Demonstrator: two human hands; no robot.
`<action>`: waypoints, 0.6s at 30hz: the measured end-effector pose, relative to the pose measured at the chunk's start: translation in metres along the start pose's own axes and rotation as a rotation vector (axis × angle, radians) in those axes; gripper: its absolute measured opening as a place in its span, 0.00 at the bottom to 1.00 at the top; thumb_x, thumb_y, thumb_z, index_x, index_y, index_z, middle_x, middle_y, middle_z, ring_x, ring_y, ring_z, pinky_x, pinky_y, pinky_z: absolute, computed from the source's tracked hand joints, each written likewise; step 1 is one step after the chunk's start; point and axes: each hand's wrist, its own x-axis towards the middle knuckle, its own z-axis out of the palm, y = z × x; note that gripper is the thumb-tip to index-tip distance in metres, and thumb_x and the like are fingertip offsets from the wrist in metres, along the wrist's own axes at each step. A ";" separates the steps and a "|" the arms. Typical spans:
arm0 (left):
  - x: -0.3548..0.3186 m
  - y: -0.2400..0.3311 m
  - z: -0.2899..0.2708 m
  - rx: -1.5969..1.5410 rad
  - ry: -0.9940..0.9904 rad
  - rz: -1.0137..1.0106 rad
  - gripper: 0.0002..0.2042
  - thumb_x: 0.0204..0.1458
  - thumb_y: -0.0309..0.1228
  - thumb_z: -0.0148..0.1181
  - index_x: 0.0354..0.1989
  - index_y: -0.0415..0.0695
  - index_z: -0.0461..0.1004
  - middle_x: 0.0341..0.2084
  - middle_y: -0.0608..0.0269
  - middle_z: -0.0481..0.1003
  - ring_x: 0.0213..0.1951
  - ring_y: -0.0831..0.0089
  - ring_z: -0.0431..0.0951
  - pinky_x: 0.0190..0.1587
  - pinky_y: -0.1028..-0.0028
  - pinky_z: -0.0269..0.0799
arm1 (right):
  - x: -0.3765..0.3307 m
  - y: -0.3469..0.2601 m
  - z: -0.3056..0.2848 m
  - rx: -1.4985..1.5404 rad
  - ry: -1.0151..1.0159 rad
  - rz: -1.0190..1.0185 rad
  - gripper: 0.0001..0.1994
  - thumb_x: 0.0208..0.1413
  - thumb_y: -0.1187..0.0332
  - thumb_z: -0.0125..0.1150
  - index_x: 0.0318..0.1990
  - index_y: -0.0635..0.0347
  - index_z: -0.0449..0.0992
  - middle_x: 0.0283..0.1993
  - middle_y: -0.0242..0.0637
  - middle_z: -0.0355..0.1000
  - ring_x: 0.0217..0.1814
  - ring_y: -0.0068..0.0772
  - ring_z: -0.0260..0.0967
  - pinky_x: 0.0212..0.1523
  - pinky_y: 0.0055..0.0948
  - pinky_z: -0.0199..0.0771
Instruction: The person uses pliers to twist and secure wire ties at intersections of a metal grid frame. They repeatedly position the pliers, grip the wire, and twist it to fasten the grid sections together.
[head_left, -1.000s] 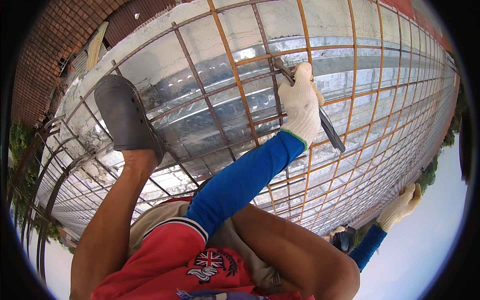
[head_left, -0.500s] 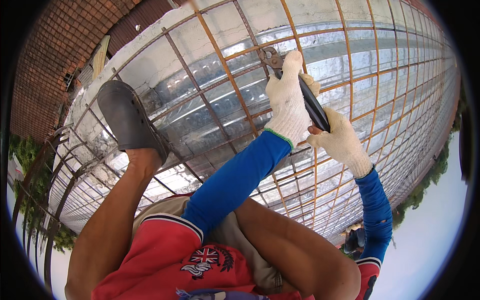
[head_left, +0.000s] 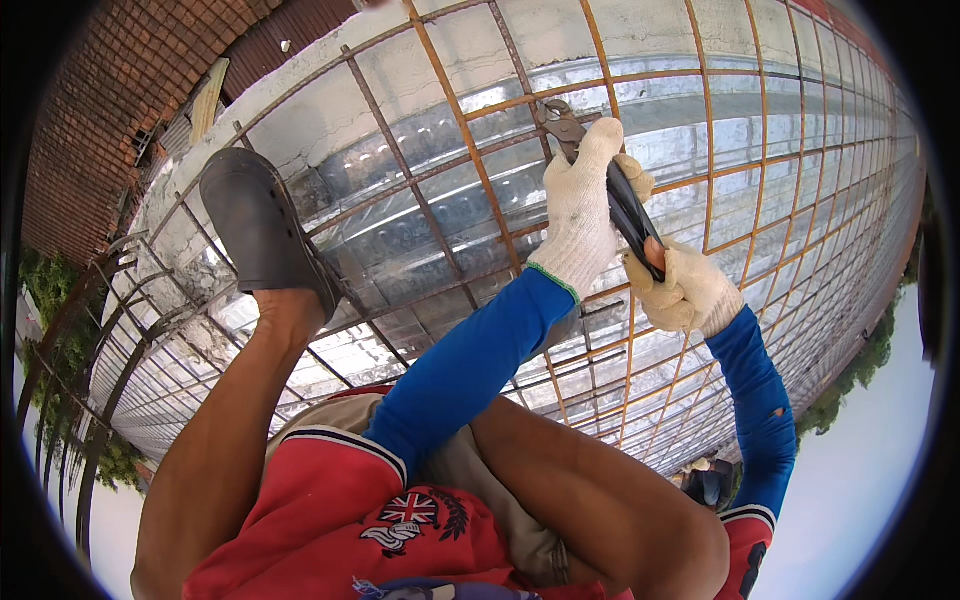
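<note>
End-cutting pliers (head_left: 564, 127) with a rusty head and black handles point away from me, tilted to the upper left. Their jaws are at a crossing of rusty steel bars in the mesh (head_left: 440, 66); whether they grip a wire there cannot be made out. My left hand (head_left: 582, 195), in a cream knit glove, is closed round the handles just behind the head. My right hand (head_left: 685, 287), gloved alike, is closed on the lower handle ends, and a bare fingertip shows through its glove.
Under the mesh lies shiny corrugated metal decking (head_left: 420, 240), bordered by a concrete edge (head_left: 330, 110). My foot in a dark clog (head_left: 255, 220) rests on the bars at left. Bent bar ends (head_left: 125, 290) stick out beyond it. A tiled roof (head_left: 90, 130) lies past the edge.
My right hand has turned and its fingers now curl round the handle ends. The view has shifted slightly; the pliers' head stays by the same bar crossing.
</note>
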 end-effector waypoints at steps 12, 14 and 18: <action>0.004 -0.008 -0.001 0.070 0.064 0.081 0.19 0.60 0.44 0.75 0.38 0.46 0.71 0.23 0.66 0.75 0.24 0.72 0.81 0.27 0.68 0.82 | 0.007 0.018 0.034 -0.742 0.474 -0.296 0.11 0.54 0.73 0.69 0.42 0.59 0.74 0.27 0.23 0.69 0.23 0.18 0.66 0.21 0.25 0.64; 0.000 -0.001 -0.013 0.034 -0.055 -0.003 0.19 0.59 0.43 0.77 0.40 0.47 0.71 0.24 0.66 0.75 0.26 0.70 0.82 0.28 0.66 0.84 | -0.005 0.013 0.037 0.028 0.029 -0.078 0.07 0.55 0.74 0.65 0.38 0.57 0.73 0.25 0.20 0.66 0.21 0.15 0.60 0.19 0.23 0.57; 0.006 0.000 -0.015 0.134 0.022 0.003 0.18 0.57 0.41 0.78 0.40 0.48 0.72 0.21 0.66 0.76 0.19 0.71 0.78 0.22 0.67 0.80 | 0.011 0.019 0.047 -0.345 0.266 -0.099 0.09 0.58 0.73 0.65 0.44 0.62 0.73 0.24 0.27 0.71 0.19 0.24 0.66 0.19 0.29 0.65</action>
